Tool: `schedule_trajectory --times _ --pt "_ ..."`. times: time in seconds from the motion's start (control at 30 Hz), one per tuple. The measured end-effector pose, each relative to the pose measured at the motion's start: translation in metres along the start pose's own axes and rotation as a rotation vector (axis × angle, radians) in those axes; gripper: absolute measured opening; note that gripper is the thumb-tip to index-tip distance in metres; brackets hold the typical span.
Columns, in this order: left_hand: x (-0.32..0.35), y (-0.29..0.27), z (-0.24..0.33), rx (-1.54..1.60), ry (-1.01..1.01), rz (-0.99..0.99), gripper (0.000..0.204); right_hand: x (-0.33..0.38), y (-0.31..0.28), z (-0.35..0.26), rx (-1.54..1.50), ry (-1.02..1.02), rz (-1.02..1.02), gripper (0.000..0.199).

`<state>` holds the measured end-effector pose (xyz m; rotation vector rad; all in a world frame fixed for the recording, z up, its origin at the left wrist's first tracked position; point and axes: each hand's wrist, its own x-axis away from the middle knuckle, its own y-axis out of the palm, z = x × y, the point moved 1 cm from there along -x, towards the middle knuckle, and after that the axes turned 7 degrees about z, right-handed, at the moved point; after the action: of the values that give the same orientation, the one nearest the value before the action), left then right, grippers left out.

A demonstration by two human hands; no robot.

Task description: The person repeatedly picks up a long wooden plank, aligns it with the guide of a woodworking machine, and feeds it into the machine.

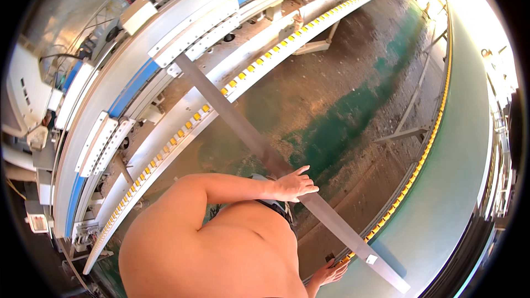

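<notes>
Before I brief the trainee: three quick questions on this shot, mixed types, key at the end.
1. Which hand is on the long strip? A) left B) right C) both
2. True or false: the small white label is on the part of the strip over the green tabletop.
3. Fill in the colour: the right hand is by the ____ pieces along the tabletop's edge.

Key:
1. A, the left hand
2. True
3. Yellow
</notes>
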<state>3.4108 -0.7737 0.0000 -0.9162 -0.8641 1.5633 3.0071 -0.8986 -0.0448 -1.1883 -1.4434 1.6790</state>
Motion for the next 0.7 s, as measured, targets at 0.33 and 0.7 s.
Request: schedule_trajectory --times 0.33,0.7 --pt "-0.071 -0.015 -0.033 -0.018 0.003 0.014 0.081 -0.052 0.007 -0.005 -0.057 0.034 0.004 0.061" --pt "-0.141 -0.033 -0.079 0.011 -0.004 -0.005 0.076 -0.085 0.003 -0.015 -0.068 0.041 -0.04 0.062"
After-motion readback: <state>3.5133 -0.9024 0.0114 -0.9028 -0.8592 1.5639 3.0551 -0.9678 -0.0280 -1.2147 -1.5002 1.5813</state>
